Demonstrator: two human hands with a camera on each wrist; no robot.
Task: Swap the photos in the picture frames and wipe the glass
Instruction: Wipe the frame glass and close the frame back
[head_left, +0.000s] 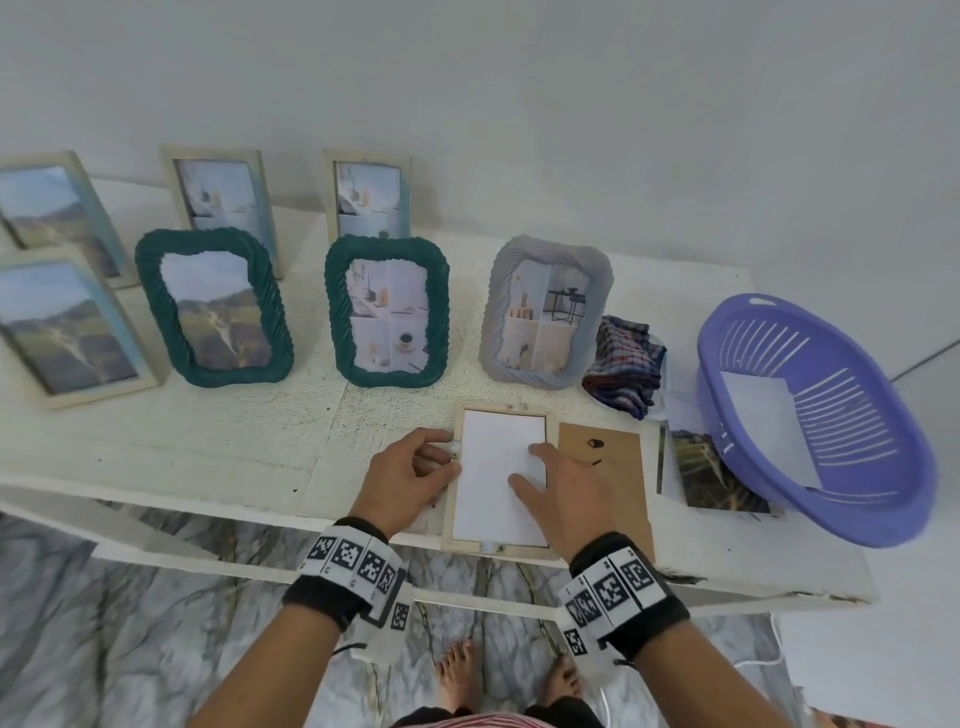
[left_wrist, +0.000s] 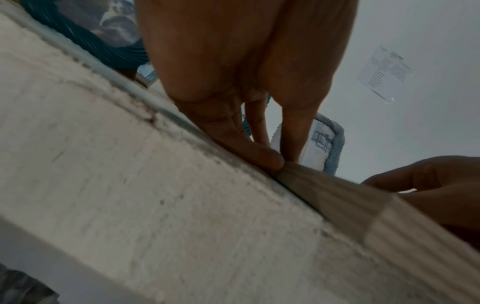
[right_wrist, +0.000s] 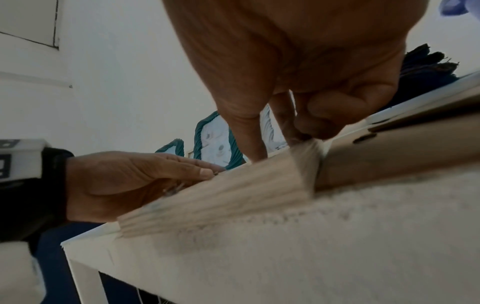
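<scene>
A light wooden picture frame (head_left: 452, 519) lies face down at the table's front edge, with a white sheet (head_left: 493, 499) filling its opening. My left hand (head_left: 447, 460) rests against the frame's left side, fingertips (left_wrist: 272, 162) touching the wood. My right hand (head_left: 527, 465) presses its index finger and thumb flat on the white sheet. In the right wrist view its other fingers (right_wrist: 319, 121) curl above the frame (right_wrist: 233, 189). The brown backing board (head_left: 608, 467) lies just right of the frame. A landscape photo (head_left: 711, 473) lies loose beyond it. A folded checked cloth (head_left: 623, 369) sits behind the board.
A purple slotted basket (head_left: 810, 415) stands tilted at the right end with a white sheet inside. Two teal frames (head_left: 213, 306) (head_left: 387, 309), a grey frame (head_left: 545, 312) and several pale wooden frames (head_left: 67, 327) stand behind. The front table edge (head_left: 208, 519) is directly below my wrists.
</scene>
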